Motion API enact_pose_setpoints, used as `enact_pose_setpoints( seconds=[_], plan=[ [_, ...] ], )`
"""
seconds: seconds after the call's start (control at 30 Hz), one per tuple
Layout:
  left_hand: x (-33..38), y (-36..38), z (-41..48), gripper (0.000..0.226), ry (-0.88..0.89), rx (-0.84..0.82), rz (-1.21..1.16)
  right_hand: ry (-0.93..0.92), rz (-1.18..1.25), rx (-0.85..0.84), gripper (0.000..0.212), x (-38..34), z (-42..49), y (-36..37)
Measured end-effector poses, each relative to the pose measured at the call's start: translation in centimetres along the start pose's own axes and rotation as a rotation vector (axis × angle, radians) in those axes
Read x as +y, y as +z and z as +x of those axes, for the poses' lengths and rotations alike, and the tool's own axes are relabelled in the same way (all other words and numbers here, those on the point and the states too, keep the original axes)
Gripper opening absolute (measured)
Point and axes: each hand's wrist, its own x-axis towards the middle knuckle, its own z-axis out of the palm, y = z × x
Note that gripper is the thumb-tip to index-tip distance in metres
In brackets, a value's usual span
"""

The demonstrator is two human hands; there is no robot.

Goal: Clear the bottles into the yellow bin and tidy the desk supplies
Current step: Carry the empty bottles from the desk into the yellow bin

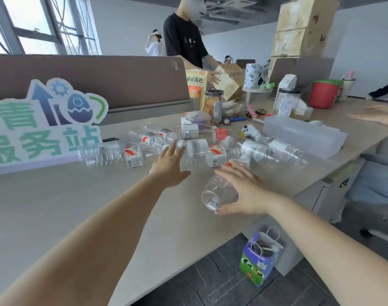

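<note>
Right hand (243,191), centre-right of frame, is curled around a clear, label-less empty plastic bottle (219,193), fingers over the top and thumb under its base, bottle lying tilted near the front edge of the pale wood-look table (67,206). Left hand (170,167) is spread flat, palm down, fingers reaching into the heap of clear crushed plastic bottles with red-and-white labels (188,146) strewn across mid-frame; fingertips look to be touching the nearest one, nothing gripped yet. No yellow bin visible anywhere in frame, so the drop point can't be told; the only buckets in view are a red one with a green rim (323,93) at upper right. Step in hand reads as gathering bottles, early in the task, most of the heap untouched. To do it well: close the left hand on one bottle body rather than the slippery neck, lift rather than sweep, since empties roll and could slide off the table edge toward the purple-and-green paper gift bag (260,261) on the floor below. Keep clear of the tall white-blue-green cut-out sign (45,120) at left and the frosted translucent plastic box (303,133) at right.
</note>
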Motion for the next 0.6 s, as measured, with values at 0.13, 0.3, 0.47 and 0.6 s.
enact_pose_setpoints(
  seconds=[0.13,0.3,0.47,0.6],
  plan=[
    [-0.2,1.0,2.4,0.082,-0.002,-0.029,0.053,0.000,0.042,0.003,0.110,0.1,-0.1,0.3],
    [0.1,1.7,1.1,0.072,-0.046,0.061,-0.100,-0.002,0.033,-0.014,0.112,-0.1,-0.6,0.2],
    [-1.0,0.8,-2.9,0.072,-0.037,0.096,-0.293,-0.028,-0.084,-0.090,0.100,-1.8,-1.9,-1.1],
    [-3.5,-0.5,-7.2,0.070,-0.028,0.188,-0.389,-0.098,-0.181,0.024,0.085,-4.3,-2.3,-0.9]
  ],
)
